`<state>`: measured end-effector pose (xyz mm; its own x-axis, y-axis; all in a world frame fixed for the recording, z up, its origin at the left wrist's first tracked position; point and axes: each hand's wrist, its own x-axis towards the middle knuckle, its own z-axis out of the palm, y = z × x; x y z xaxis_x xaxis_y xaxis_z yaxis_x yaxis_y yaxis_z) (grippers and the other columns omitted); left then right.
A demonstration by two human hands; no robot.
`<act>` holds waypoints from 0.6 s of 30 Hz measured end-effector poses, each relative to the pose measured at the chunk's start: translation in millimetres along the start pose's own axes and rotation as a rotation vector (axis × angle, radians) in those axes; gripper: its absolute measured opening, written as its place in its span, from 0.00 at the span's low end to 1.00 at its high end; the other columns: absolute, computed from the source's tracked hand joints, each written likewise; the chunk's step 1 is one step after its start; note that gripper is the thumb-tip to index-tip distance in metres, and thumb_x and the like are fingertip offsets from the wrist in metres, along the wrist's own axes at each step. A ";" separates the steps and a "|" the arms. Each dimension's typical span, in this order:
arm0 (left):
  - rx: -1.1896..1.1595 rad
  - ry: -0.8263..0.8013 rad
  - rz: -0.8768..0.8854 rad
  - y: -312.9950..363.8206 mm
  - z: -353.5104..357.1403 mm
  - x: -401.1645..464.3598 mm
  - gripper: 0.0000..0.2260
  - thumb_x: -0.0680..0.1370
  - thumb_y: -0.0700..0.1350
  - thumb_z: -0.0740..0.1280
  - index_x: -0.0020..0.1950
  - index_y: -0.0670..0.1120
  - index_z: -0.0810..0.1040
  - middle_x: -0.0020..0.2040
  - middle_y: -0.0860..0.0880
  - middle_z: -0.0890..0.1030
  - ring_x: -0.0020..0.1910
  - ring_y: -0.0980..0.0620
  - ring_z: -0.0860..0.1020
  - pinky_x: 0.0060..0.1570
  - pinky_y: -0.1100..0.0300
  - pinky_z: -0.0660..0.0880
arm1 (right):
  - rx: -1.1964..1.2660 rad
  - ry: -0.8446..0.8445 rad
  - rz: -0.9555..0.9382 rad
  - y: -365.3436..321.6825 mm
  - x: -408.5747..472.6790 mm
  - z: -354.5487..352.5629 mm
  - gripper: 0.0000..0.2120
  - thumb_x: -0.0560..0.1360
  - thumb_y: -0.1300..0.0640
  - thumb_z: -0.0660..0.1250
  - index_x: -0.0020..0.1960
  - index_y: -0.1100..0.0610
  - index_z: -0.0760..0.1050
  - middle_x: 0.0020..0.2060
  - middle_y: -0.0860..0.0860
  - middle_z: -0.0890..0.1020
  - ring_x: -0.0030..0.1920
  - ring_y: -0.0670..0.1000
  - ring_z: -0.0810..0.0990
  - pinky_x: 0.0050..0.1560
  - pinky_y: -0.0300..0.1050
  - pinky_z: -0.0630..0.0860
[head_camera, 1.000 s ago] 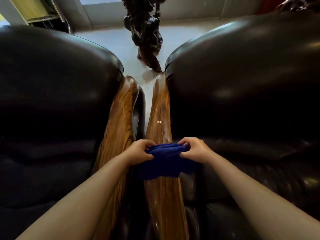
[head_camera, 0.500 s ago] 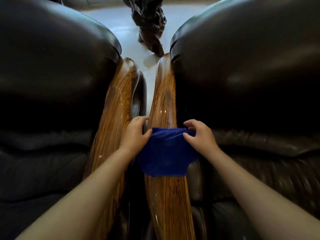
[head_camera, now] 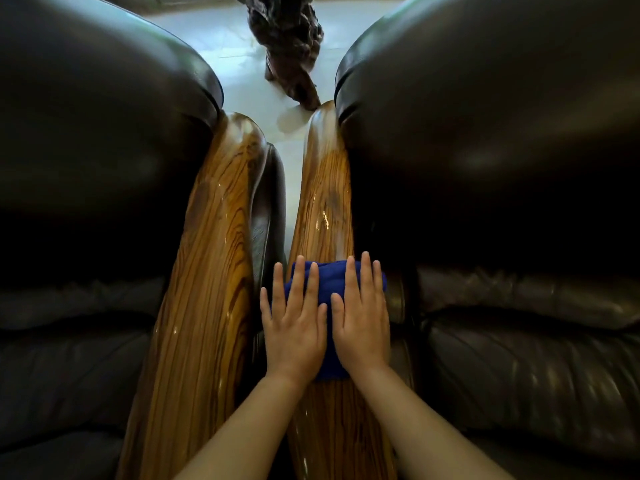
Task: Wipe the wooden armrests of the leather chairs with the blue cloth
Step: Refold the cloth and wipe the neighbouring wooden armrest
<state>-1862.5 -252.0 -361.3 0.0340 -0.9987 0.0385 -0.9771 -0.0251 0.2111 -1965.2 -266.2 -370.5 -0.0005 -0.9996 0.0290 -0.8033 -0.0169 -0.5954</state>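
Both palms pressed the folded deep-blue cloth [head_camera: 329,282] flat on the glossy striped wooden armrest of the right-hand chair [head_camera: 325,216].

Head view: at lower centre of the frame the left hand [head_camera: 294,327] and right hand [head_camera: 362,320] lay side by side on the cloth, fingers spread and straight, gripping nothing. Half a second before, the same fingers had been pinching the cloth's edges and bunching it; by this moment they had opened and flattened it, which suggested the folding was finished and a wiping stroke was about to start. The cloth sat midway along the armrest, with bare wood above and below it. The matching wooden armrest of the left-hand chair [head_camera: 207,271] lay just beside, untouched. Dark leather cushions [head_camera: 502,168] filled both sides; a gnarled dark wooden carving [head_camera: 287,46] stood on the pale floor [head_camera: 235,46] at top centre.
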 end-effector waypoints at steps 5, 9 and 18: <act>-0.069 0.002 -0.038 2.0 -4.6 35.9 0.25 0.79 0.52 0.46 0.75 0.50 0.46 0.76 0.48 0.47 0.75 0.41 0.45 0.71 0.43 0.47 | -0.028 -0.019 -0.031 -3.6 40.1 1.1 0.27 0.78 0.44 0.42 0.74 0.50 0.39 0.75 0.48 0.41 0.75 0.49 0.39 0.73 0.47 0.48; -0.111 -0.007 -0.049 0.7 -6.3 65.1 0.24 0.78 0.53 0.44 0.74 0.52 0.43 0.76 0.50 0.44 0.75 0.44 0.41 0.71 0.44 0.43 | -0.020 -0.015 -0.045 -6.1 68.9 1.7 0.27 0.79 0.46 0.45 0.74 0.51 0.38 0.75 0.48 0.40 0.75 0.48 0.37 0.73 0.46 0.46; -0.215 -0.023 0.008 -2.6 -2.4 126.9 0.24 0.77 0.55 0.41 0.72 0.55 0.38 0.75 0.55 0.37 0.73 0.52 0.31 0.69 0.49 0.37 | 0.035 0.027 -0.063 -5.0 129.3 6.2 0.27 0.80 0.48 0.47 0.74 0.52 0.38 0.74 0.48 0.38 0.74 0.47 0.37 0.71 0.43 0.45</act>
<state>-1855.1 -378.6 -354.6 0.0196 -0.9996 0.0196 -0.9101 -0.0097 0.4143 -1957.6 -395.5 -368.7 0.0327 -0.9955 0.0887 -0.7808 -0.0808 -0.6195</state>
